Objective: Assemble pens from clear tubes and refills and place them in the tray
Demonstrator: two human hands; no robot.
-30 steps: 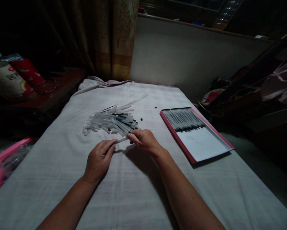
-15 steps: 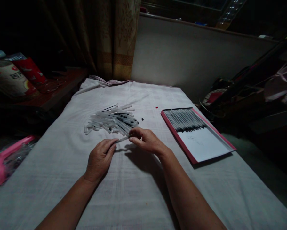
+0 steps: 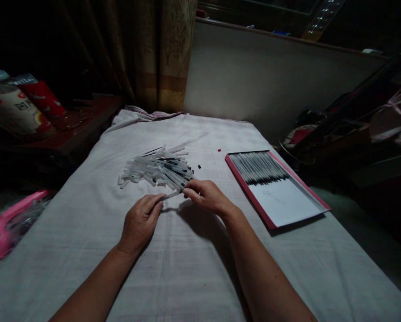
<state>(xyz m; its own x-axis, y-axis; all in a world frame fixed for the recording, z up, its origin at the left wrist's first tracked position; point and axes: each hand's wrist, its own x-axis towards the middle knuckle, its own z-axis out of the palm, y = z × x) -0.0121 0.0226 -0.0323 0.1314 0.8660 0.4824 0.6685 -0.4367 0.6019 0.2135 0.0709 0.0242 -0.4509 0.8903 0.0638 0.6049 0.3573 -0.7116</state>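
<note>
My left hand and my right hand hold one clear pen between them, each pinching an end, just above the white cloth. Right behind the hands lies a loose pile of clear pens with black refills. A few small black caps lie beside the pile. To the right sits a flat red-edged box with a row of finished pens lined up at its far end.
A tiny red bit lies on the cloth behind the pile. A dark wooden shelf with packets stands at the left, and a pink plastic object lies lower left. A curtain hangs behind; bags clutter the right.
My right hand has shifted slightly at the pen's end, its fingers closing down onto it. The left hand has stayed in place.
</note>
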